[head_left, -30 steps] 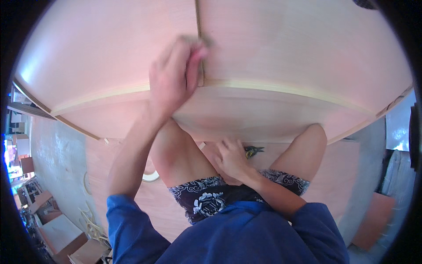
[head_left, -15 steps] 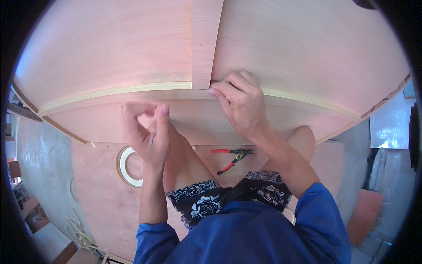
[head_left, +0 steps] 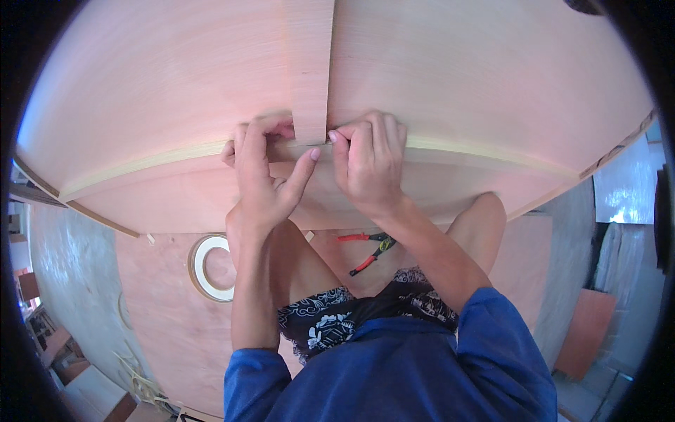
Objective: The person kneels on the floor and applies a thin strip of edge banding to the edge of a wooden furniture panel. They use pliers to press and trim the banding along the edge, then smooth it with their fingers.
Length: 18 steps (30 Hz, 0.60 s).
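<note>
A pale wooden divider (head_left: 310, 77) meets the front edge of a large pink-toned plywood panel piece. Light yellowish edge strips (head_left: 169, 157) run along that front edge on both sides. My left hand (head_left: 264, 172) curls its fingers over the edge at the divider's left side, its thumb stretched across just below the divider's end. On the other side, my right hand (head_left: 369, 158) is closed, thumb and index fingertip pressed together at the divider's right corner. Whatever lies between those fingertips is too small or hidden to make out.
Between my legs, red-handled snips (head_left: 369, 250) lie on a plywood sheet (head_left: 169, 309). A roll of pale tape or edging (head_left: 199, 271) rests beside my left leg. Loose strips (head_left: 140, 383) pile at lower left; a reddish board (head_left: 585, 333) lies at right.
My left hand has moved up and right from in front of the panel to the divider's left side. My right hand stays at the corner, shifted slightly left in the picture with the divider.
</note>
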{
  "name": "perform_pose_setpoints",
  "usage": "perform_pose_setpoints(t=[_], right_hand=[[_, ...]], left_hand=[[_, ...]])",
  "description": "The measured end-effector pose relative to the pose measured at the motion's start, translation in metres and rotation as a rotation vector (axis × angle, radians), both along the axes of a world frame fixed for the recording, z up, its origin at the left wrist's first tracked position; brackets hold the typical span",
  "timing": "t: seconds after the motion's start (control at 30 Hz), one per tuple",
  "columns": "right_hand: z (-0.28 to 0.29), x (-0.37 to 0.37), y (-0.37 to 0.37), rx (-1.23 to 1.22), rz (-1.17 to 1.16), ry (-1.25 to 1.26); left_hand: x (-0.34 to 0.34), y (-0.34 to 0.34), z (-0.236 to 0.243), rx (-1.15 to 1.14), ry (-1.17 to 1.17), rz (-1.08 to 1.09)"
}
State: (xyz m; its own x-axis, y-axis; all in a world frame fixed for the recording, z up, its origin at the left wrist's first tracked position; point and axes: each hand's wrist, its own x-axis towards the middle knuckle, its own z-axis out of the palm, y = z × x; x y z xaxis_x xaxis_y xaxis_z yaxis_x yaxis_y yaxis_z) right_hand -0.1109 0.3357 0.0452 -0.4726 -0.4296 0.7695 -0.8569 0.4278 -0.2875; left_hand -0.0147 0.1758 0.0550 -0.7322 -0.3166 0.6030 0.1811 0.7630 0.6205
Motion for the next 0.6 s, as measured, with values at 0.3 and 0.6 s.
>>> perform_pose_setpoints(t=[0.3, 0.6], right_hand=[[-0.013, -0.003, 0.003, -0.089, -0.016, -0.011], [0.034, -0.001, 0.034, 0.065, 0.093, -0.130]], left_hand=[[-0.004, 0.007, -0.002, 0.048, -0.023, -0.002], [-0.002, 0.019, 0.008, 0.077, -0.017, -0.030]])
